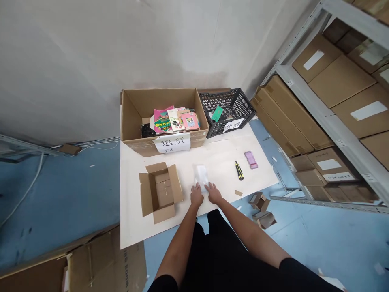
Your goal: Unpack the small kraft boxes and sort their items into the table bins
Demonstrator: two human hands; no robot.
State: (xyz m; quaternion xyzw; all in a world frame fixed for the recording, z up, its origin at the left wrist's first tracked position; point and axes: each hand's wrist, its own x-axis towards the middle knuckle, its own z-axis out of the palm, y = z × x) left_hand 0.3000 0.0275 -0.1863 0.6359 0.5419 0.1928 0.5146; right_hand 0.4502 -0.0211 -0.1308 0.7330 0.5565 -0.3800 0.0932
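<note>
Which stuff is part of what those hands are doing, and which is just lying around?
Part of the job:
- left hand and right hand, both on the packet
- pale plastic packet
- open cardboard box, perhaps

Probably just lying about:
- black-and-yellow utility knife
- blurred purple item
- cardboard scrap

The pale packet (201, 174) is indistinct; the purple item (251, 159), pixelated; the shelving (316, 113), cut off at right.

Bare forearms (184, 237) stretched forward, left hand (197, 196) and right hand (214, 195) close together (nearly mirrored), backs upward.
</note>
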